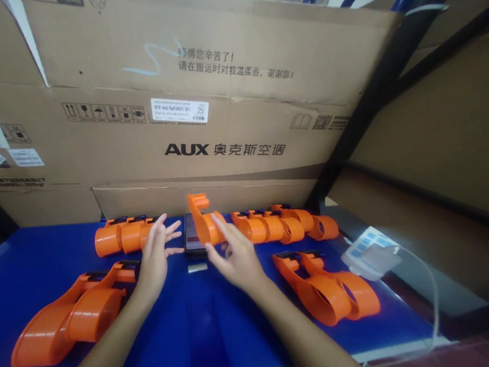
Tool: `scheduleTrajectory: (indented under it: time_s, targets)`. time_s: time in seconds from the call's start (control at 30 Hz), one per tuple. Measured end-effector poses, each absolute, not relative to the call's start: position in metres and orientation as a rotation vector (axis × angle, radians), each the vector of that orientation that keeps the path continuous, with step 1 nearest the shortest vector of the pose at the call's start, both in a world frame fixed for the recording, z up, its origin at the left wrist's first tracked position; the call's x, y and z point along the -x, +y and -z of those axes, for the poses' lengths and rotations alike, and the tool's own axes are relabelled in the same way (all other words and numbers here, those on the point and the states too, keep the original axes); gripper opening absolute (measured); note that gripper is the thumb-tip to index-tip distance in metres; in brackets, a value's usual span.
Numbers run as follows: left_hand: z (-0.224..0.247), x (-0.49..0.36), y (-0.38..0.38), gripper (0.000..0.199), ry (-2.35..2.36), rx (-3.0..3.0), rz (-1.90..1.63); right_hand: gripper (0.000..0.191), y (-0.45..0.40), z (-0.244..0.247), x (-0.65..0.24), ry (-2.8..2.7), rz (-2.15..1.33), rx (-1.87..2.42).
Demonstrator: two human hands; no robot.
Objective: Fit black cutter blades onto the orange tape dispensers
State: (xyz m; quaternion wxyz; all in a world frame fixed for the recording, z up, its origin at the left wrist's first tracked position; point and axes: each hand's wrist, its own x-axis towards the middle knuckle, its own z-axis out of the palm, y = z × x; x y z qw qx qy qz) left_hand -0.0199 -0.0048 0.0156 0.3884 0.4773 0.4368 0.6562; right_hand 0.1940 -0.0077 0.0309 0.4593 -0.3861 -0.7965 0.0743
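Note:
An orange plastic part with a round ring and a hooked arm is held up in my right hand, pinched between thumb and fingers. My left hand has its fingers spread and holds nothing; it is beside a row of similar orange parts, partly covering the rightmost one. Behind the held part, a dark phone is on the blue tabletop. To the right of my right hand lies another row of orange parts. A small pale strip lies between my hands.
Two larger orange parts lie at the near left, and two more at the near right. A white box with a cable sits at the right edge. A printed cardboard wall and a dark metal post bound the back.

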Motion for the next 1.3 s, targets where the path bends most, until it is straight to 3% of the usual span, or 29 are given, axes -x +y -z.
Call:
scheduleTrajectory:
  time_s: [0.13,0.23,0.4,0.67,0.8,0.97,1.1,1.3]
  targets:
    - [-0.019,0.029,-0.008,0.056,1.614,-2.01,-1.577,0.064,0.01,-0.025,-0.206,-1.824,-0.085,1.346]
    - [-0.014,0.04,-0.004,0.067,1.961,-2.393,-1.333,0.063,0.017,-0.017,-0.209,-1.866,-0.08,1.49]
    - [0.005,0.056,0.008,0.076,2.288,-2.452,-0.957,0.063,0.022,-0.006,-0.208,-1.965,-0.079,1.587]
    - [0.003,0.055,0.002,0.086,2.351,-2.435,-0.593,0.058,0.019,-0.003,-0.205,-1.944,-0.053,1.55]
    - [0.003,0.054,0.0,0.083,2.319,-2.517,-0.63,0.049,0.021,-0.004,-0.208,-1.967,-0.05,1.446]
    - [-0.003,0.052,0.0,0.076,2.173,-2.613,-0.923,0.04,0.017,-0.015,-0.208,-1.87,-0.051,1.204]
    - [-0.019,0.042,-0.008,0.075,1.931,-2.685,-1.205,0.034,0.005,-0.025,-0.196,-1.775,-0.361,0.979]
    - [-0.023,0.025,-0.034,0.07,1.385,-2.946,-1.305,0.064,-0.001,-0.021,-0.176,-1.378,-1.314,0.806]
